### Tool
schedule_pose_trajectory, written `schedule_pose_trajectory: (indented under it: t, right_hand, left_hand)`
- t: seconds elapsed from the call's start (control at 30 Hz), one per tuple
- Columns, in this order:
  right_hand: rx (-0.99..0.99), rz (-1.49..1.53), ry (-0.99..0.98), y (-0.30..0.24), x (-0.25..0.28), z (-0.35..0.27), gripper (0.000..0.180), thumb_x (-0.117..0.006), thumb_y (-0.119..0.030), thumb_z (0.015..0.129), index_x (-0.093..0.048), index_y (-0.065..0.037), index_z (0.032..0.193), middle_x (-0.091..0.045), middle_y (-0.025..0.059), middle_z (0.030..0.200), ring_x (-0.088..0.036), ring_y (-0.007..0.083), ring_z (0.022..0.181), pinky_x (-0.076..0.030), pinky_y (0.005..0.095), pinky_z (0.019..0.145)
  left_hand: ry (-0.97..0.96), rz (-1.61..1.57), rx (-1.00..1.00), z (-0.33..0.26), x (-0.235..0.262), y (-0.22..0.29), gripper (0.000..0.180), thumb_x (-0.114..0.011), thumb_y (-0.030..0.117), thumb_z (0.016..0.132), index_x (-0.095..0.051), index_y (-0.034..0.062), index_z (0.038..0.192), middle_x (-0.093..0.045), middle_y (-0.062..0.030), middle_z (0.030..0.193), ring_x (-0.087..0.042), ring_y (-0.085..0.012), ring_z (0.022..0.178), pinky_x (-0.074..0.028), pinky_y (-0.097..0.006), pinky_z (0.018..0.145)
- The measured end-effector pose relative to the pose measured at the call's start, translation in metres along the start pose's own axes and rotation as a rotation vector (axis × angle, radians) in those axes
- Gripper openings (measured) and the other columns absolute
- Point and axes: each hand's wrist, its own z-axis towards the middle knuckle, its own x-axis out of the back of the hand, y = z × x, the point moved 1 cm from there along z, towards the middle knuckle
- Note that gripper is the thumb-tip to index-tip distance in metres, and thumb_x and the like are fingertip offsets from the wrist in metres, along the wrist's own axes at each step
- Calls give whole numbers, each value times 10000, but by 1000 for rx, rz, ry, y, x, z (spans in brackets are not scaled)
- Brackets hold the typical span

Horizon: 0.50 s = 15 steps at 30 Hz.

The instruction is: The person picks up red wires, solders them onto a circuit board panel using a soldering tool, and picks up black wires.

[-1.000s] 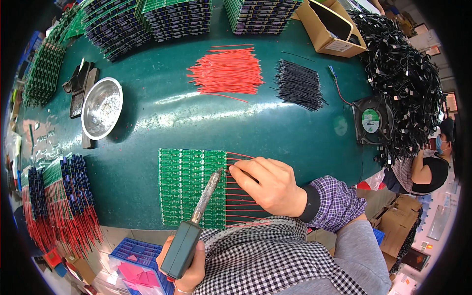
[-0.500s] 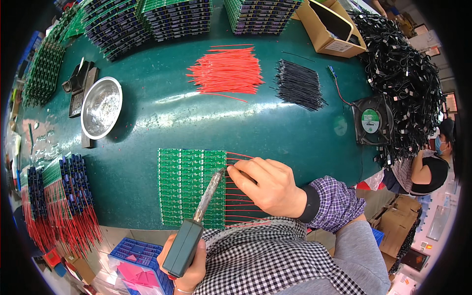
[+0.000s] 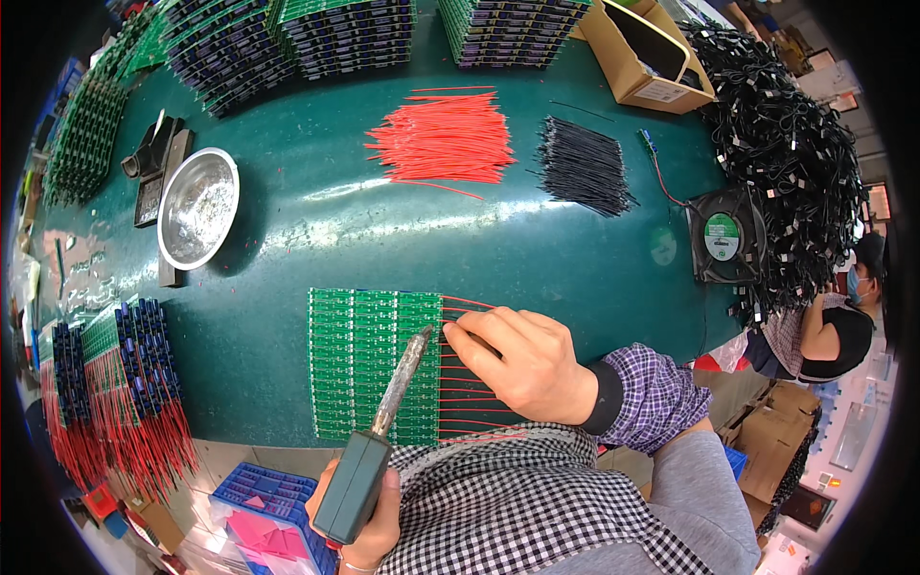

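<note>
Green workbench [image 3: 287, 249]: PCB panel [image 3: 374, 355] flat, red wires [image 3: 470, 411] off its right edge. Left hand [image 3: 379, 532] grips soldering iron [image 3: 369, 450]; right hand [image 3: 527, 364] pinched closed at that edge, can't tell on what.

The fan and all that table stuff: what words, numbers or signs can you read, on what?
Round label on the cooling fan: too small to read.
White label on the cardboard box: too small to read.
Green circuit boards: tiny white marks, too small to read.
I can read none.
</note>
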Motion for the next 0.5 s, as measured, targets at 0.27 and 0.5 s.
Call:
schedule_pose_trajectory:
  t: [0.27,0.5]
  right_hand:
    - [-3,-1,0,0,0,-1,271,-687,-87,734,-695,19,984,-625,55,865,-629,169,743,-501,273,588]
    - [20,30,122,-3,3,-1,329,-694,-90,712,-719,11,1024,-696,80,928,-673,199,768,-514,282,627]
  left_hand:
    - [27,-53,8,-2,-1,1,332,-801,13,857,-678,-42,1161,-697,-94,1041,-650,-193,904,-534,-332,792]
    - [66,-66,2,-8,-1,-6,344,-803,18,860,-672,-47,1172,-696,-98,1044,-647,-194,901,-531,-331,801]
